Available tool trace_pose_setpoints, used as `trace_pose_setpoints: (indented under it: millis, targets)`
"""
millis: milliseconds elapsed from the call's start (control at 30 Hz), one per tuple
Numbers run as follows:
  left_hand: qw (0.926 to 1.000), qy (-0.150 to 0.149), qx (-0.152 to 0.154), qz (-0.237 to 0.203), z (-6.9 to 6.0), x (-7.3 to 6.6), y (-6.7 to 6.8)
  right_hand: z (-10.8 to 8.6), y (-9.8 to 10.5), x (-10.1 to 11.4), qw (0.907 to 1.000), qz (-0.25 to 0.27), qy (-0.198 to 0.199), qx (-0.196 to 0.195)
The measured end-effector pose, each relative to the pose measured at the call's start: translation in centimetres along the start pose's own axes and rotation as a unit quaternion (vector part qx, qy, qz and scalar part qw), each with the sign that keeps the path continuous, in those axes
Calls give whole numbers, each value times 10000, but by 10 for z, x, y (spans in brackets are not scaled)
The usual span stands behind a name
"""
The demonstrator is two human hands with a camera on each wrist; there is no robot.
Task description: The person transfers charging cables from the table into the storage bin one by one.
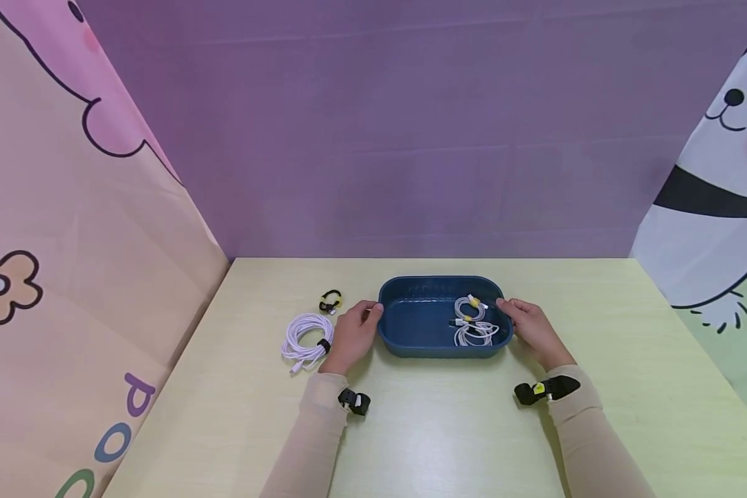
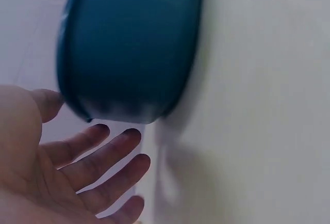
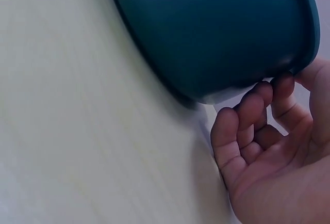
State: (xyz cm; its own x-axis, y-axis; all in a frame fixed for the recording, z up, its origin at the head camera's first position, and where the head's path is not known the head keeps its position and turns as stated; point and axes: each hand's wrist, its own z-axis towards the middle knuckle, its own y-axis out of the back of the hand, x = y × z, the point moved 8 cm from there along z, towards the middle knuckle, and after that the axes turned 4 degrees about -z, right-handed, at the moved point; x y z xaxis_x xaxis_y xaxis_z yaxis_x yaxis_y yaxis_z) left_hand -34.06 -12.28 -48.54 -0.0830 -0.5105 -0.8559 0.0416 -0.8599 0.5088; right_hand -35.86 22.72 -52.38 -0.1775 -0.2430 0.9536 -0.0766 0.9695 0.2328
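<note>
A dark blue plastic basket (image 1: 420,351) sits between my two hands, with two white coiled cables (image 1: 476,334) at its right end inside. My right hand (image 1: 535,333) pinches the basket's right rim, thumb on top; in the right wrist view its curled fingers (image 3: 251,109) meet the outer wall. At the left rim is my left hand (image 1: 351,337), its thumb at the edge. The left wrist view shows its other fingers (image 2: 116,154) spread and loosely extended, apart from the wall. Left of that hand lie a larger white coiled cable (image 1: 292,332) and a small black coiled cable (image 1: 330,301).
All of this stands on a pale wooden table (image 1: 436,429). A purple cloth backdrop (image 1: 411,138) rises behind its far edge. Printed panels flank it, the left one (image 1: 68,242) with a flower and the right one (image 1: 716,242) with a bear-like figure.
</note>
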Motion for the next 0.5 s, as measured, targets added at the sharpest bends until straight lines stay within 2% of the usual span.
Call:
trace_pose_setpoints:
  millis: [233,500]
  targets:
    - [9986,-376,-341,152,2,-13,20,1,3,-1,10000,45,6,8]
    - [9955,-393,-482,710,-3,-22,53,-2,5,-1,9999,80,-22,65]
